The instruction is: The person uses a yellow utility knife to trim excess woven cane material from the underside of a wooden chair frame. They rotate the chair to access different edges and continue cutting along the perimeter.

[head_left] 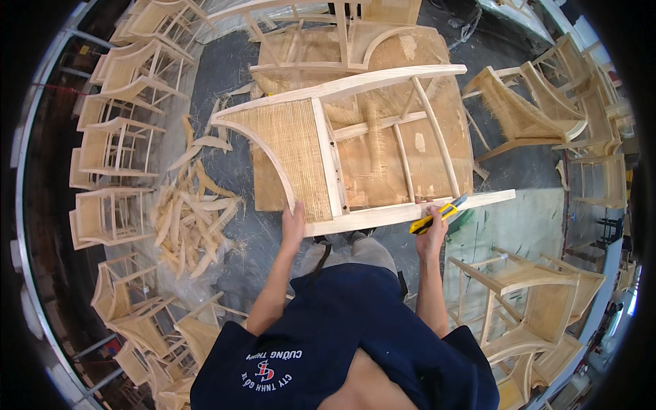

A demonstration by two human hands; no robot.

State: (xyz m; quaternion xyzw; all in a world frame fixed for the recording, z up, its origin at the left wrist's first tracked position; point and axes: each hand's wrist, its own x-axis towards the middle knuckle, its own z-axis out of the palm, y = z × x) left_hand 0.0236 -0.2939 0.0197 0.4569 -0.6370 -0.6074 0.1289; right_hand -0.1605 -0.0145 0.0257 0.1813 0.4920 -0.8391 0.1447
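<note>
A pale wooden chair frame [383,217] lies tipped across the worktable in front of me. Woven cane webbing [283,147] fills its curved backrest, at the left end. My left hand [293,225] is closed round the near corner of the backrest, where the curved rail meets the long side rail. In my right hand [432,236] is a yellow and black utility knife [441,214], its tip pointing up and to the right. That hand rests against the near side rail, toward its right end. How far the blade is out is too small to tell.
The worktable [270,195] has a worn brown board top. Another chair frame [307,67] lies at its far side. Cane offcuts [195,219] are heaped on the floor at left. Finished-looking chairs [116,208] line the left; more chairs [533,113] stand at right and lower right [540,294].
</note>
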